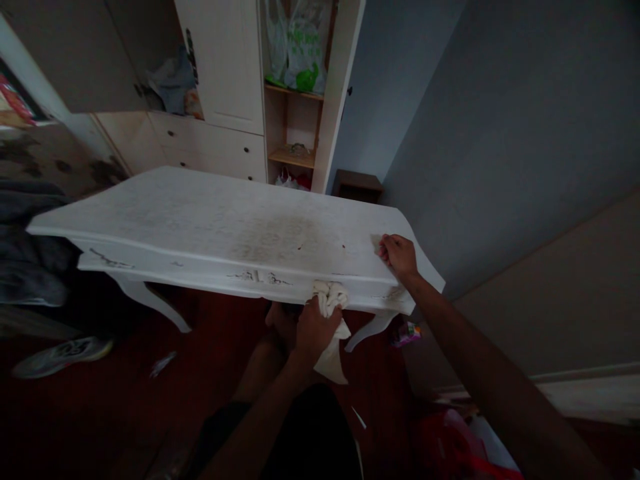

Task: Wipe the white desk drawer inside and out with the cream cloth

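A bunched cream cloth (331,299) is gripped in my left hand (316,330) against the front edge of a white table (220,200). One end of the cloth hangs below the hand. Over the right end of the tabletop, my right hand (400,255) is closed, its fingers curled in; whatever they hold, if anything, is hidden. Grey-brown smudges (280,237) mark the middle of the top, with two small dark specks closer to my right hand. Carved trim (257,276) runs along the table's front.
Behind the table stands a white wardrobe (225,60) with open doors and plastic bags (305,53) on a shelf. A grey wall (525,133) rises on the right. A shoe (63,355) lies left on the dark red floor, and a red bag (450,440) sits lower right.
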Available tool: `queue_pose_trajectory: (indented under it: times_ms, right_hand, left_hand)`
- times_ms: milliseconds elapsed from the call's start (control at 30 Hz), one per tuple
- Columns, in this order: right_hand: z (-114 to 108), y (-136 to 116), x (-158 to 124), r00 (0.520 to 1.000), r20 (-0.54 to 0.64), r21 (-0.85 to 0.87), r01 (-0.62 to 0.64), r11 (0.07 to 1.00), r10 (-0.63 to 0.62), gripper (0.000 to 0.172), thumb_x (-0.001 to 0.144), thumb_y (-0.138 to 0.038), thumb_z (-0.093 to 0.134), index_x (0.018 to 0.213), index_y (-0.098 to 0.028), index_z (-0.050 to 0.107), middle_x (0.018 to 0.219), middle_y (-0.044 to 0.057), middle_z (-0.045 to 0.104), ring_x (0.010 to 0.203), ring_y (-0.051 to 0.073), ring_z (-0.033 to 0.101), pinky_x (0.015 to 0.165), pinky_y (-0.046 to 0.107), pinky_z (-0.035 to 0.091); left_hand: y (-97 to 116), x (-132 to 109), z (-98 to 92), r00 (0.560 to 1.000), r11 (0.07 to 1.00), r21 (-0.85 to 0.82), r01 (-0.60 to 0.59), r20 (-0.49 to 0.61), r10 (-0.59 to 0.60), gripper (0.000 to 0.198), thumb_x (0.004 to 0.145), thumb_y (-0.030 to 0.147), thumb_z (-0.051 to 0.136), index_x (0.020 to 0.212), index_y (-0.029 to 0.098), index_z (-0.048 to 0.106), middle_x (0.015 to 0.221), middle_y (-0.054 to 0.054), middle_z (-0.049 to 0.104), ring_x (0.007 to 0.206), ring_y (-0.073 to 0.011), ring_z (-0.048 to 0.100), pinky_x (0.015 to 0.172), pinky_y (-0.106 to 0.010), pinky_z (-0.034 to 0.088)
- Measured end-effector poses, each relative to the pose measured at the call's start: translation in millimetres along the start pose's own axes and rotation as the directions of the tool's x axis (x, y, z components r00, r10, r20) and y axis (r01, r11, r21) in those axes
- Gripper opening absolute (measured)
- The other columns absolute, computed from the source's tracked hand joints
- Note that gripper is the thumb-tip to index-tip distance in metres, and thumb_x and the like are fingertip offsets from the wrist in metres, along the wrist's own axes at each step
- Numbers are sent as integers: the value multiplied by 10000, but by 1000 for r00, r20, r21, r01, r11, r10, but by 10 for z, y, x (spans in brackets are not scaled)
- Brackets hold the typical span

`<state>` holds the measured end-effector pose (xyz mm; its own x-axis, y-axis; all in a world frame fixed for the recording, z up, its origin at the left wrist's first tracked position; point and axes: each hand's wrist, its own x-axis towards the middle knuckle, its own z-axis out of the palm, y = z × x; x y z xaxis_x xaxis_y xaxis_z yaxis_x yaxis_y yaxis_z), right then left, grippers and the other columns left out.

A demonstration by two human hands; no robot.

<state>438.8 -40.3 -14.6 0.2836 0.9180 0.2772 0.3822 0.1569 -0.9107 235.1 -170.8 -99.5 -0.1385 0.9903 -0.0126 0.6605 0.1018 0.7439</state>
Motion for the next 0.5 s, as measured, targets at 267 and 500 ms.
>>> queue_pose_trajectory:
  times_ms: [267,500]
  right_hand:
    - [-11,2,3,1000,13,-10,18,1000,-17,383,824,-504,600,622,-179,592,471,0,577,379,83,455,330,177,320]
    - [-16,15,14,1000,17,10,3,1000,-3,396,817,-526,607,624,-181,589,470,-2,580,378,82,452,330,179,317]
  left_hand:
    - [-41,-119,220,992,842,-525,123,83,-93,244,841,398,583,982,206,637,972,-83,729,1011,-254,669,878,-333,487]
    - [138,-245,292,951,847,-531,-36,243,192,219,802,360,613,955,219,684,940,-72,731,880,-254,671,845,-357,515]
